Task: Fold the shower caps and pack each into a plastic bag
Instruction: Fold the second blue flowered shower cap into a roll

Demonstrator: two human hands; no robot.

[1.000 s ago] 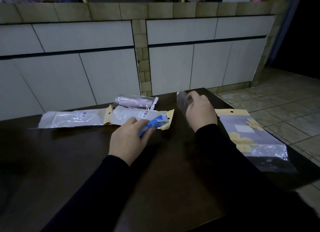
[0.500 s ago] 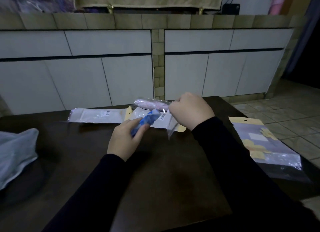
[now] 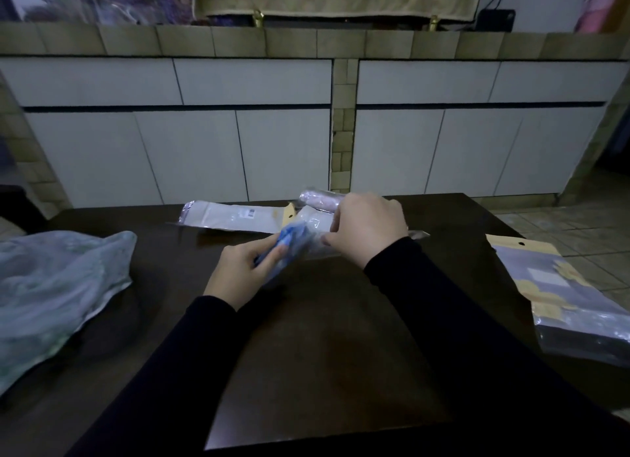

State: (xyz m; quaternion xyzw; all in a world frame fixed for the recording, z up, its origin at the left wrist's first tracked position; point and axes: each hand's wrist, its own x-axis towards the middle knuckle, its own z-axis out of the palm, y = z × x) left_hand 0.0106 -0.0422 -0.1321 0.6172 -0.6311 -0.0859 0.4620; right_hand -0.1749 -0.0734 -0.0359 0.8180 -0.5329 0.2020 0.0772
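Note:
My left hand [image 3: 242,269] grips a rolled blue shower cap [image 3: 290,235] over the middle of the dark table [image 3: 324,354]. Its far end sits inside the mouth of a clear plastic bag [image 3: 315,243], which my right hand [image 3: 366,229] pinches just to the right. Both hands are close together. Behind them lie a packed flat bag with a barcode label [image 3: 235,216] and a pink rolled cap in a bag [image 3: 320,199].
A loose pale green shower cap [image 3: 58,296] lies crumpled at the table's left. A stack of flat bags with yellow headers [image 3: 566,296] overhangs the right edge. White cabinet doors [image 3: 191,149] stand behind the table. Tiled floor shows at the right.
My right hand brought the clear bag from the right over to the blue cap. The cap's end has gone into the bag's mouth. The view has tilted up and the green cap came into sight.

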